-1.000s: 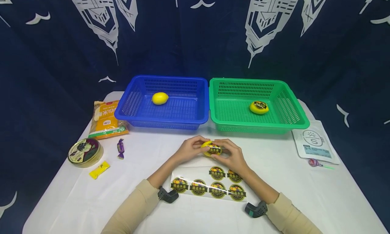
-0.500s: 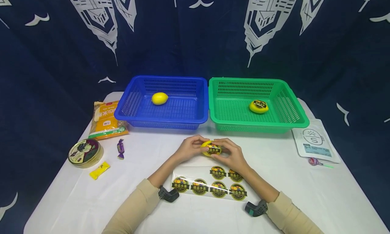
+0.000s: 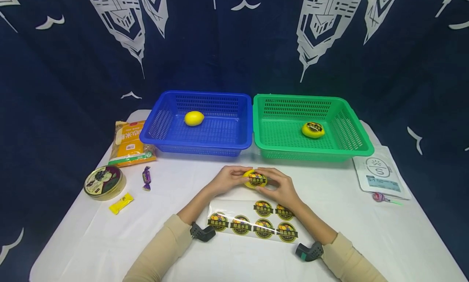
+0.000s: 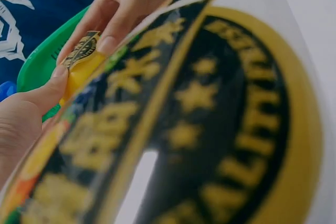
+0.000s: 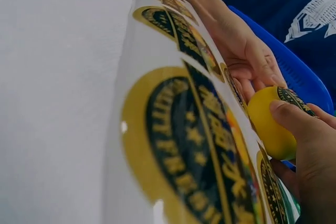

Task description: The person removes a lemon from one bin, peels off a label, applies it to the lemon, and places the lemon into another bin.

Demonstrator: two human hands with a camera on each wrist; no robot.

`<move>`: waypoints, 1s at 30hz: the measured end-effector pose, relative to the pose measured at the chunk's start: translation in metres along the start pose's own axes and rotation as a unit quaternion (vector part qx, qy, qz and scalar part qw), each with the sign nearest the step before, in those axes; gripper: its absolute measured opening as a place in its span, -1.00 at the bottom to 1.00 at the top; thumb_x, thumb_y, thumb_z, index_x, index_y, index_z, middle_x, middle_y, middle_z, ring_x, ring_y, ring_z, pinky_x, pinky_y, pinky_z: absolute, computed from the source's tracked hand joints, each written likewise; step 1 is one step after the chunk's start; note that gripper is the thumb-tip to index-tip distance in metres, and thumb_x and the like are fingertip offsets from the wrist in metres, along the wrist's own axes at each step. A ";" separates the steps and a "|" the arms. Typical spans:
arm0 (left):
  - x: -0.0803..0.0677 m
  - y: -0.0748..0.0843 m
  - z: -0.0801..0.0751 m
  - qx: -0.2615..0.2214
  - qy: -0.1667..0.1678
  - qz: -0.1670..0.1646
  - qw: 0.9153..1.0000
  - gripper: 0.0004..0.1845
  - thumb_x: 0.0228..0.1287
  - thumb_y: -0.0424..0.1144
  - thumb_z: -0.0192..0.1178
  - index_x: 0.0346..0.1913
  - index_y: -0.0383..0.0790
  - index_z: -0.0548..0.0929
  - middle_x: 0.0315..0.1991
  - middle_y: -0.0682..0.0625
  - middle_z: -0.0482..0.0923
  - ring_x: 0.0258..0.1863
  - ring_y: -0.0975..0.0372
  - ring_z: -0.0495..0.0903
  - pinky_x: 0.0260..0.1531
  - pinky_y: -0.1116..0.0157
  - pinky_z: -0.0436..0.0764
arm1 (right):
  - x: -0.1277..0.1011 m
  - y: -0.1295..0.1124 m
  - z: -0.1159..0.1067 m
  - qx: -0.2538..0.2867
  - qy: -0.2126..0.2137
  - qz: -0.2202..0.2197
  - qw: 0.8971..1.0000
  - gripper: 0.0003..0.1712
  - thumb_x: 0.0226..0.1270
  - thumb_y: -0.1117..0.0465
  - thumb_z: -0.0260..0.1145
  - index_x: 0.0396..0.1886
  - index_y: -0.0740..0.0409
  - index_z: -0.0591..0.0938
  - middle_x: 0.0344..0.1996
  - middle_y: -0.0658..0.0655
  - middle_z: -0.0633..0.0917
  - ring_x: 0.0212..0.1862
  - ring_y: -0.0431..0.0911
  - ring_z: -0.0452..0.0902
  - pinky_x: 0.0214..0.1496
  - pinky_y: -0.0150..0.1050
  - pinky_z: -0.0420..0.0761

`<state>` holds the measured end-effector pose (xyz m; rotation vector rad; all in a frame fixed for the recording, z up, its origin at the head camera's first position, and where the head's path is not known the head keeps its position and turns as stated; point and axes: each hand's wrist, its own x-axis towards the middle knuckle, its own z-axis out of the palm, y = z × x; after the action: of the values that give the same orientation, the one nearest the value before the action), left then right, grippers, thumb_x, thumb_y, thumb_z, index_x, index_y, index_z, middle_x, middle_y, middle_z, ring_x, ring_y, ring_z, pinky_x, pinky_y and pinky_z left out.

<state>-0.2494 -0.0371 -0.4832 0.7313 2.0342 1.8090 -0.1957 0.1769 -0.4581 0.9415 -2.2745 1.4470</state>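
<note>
A yellow lemon (image 5: 269,121) is held between both hands at the middle of the table in the head view. A round black-and-gold sticker (image 3: 257,179) lies on its upper side. My left hand (image 3: 226,181) pinches the lemon's left end with thumb and fingers. On the opposite end, the right hand (image 3: 281,187) grips it with a curled thumb and fingers. Just below the hands lies a sheet (image 3: 229,207) with several such stickers; its upper left part bears none. The sheet looms large in both wrist views, and the right forearm overlaps its right edge.
Behind the hands stand a blue basket (image 3: 220,145) with a plain lemon (image 3: 194,118) and a green basket (image 3: 311,152) with a stickered lemon (image 3: 313,130). A grain bag (image 3: 130,145), round tin (image 3: 104,183) and wrapped candies (image 3: 146,178) lie left; a white pouch (image 3: 381,172) and lollipop (image 3: 379,197) lie right.
The sticker on the held lemon shows more fully now, with the left fingers covering less of it. Both hands keep nearly the same place; the whole head view shifts slightly.
</note>
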 end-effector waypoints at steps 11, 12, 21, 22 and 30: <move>-0.002 0.001 -0.006 -0.019 -0.039 -0.015 0.999 -0.59 0.38 -0.24 -0.01 0.23 -0.30 0.41 0.19 -0.16 0.40 0.06 0.14 0.52 0.03 0.31 0.51 | -0.001 0.000 -0.006 -0.020 -0.033 0.035 0.999 -0.32 -0.09 0.45 0.47 0.12 0.43 0.47 0.08 0.33 0.52 0.09 0.17 0.45 0.01 -0.27 0.55; -0.003 0.004 -0.004 -0.039 -0.037 -0.022 0.998 -0.60 0.39 -0.27 -0.05 0.23 -0.33 0.40 0.20 -0.18 0.38 0.04 0.11 0.53 0.01 0.29 0.53 | -0.002 0.000 -0.006 -0.021 -0.035 0.038 0.998 -0.32 -0.09 0.44 0.47 0.12 0.43 0.47 0.08 0.33 0.52 0.09 0.17 0.45 0.02 -0.27 0.55; -0.009 0.013 0.009 0.065 0.001 0.107 0.992 -0.37 0.05 -0.35 0.35 0.23 -0.29 0.40 0.14 -0.23 0.44 -0.05 0.08 0.58 -0.15 0.33 0.62 | -0.002 -0.001 -0.003 -0.035 -0.020 0.033 0.999 -0.29 -0.12 0.42 0.50 0.12 0.44 0.46 -0.03 0.31 0.58 0.00 0.13 0.51 -0.01 -0.26 0.57; -0.009 0.012 0.010 0.074 0.001 0.115 0.991 -0.39 0.02 -0.36 0.37 0.20 -0.29 0.43 0.14 -0.20 0.45 -0.07 0.11 0.60 -0.17 0.33 0.63 | -0.003 -0.002 -0.003 -0.038 -0.018 0.032 0.999 -0.29 -0.13 0.42 0.50 0.12 0.44 0.47 -0.05 0.31 0.59 -0.01 0.12 0.51 -0.02 -0.25 0.57; -0.004 0.002 0.009 0.204 0.023 0.173 0.963 -0.47 -0.01 -0.24 0.41 0.10 -0.12 0.55 0.08 0.00 0.52 0.02 0.25 0.50 -0.05 0.38 0.55 | -0.002 -0.003 -0.003 -0.052 -0.016 0.048 0.997 -0.25 -0.15 0.40 0.52 0.14 0.39 0.46 -0.03 0.28 0.60 -0.01 0.09 0.53 0.10 -0.21 0.51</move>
<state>-0.2410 -0.0322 -0.4830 1.2371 2.4722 1.5898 -0.1925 0.1792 -0.4555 0.8410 -2.4221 1.3451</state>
